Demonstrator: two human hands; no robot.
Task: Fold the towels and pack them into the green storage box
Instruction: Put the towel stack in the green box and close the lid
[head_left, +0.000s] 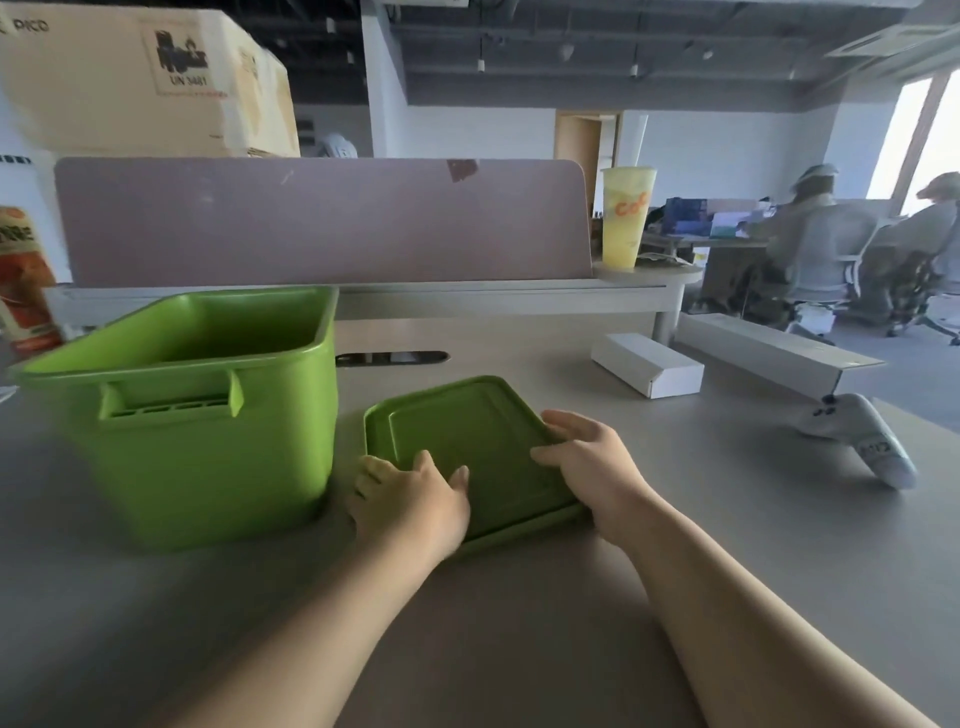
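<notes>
The green storage box (208, 447) stands open on the left of the desk, and what I can see of its inside holds nothing. Its flat green lid (467, 436) lies on the desk just right of the box. My left hand (410, 499) grips the lid's near-left edge, thumb on top. My right hand (587, 462) holds the lid's right edge, fingers spread over the rim. No towel is in view.
A pink divider panel (322, 223) runs along the desk's back. A yellow cup (626, 218), a white carton (647, 364), a long white box (774, 353) and a white controller (862, 436) sit at the right. Two seated people are at the far right.
</notes>
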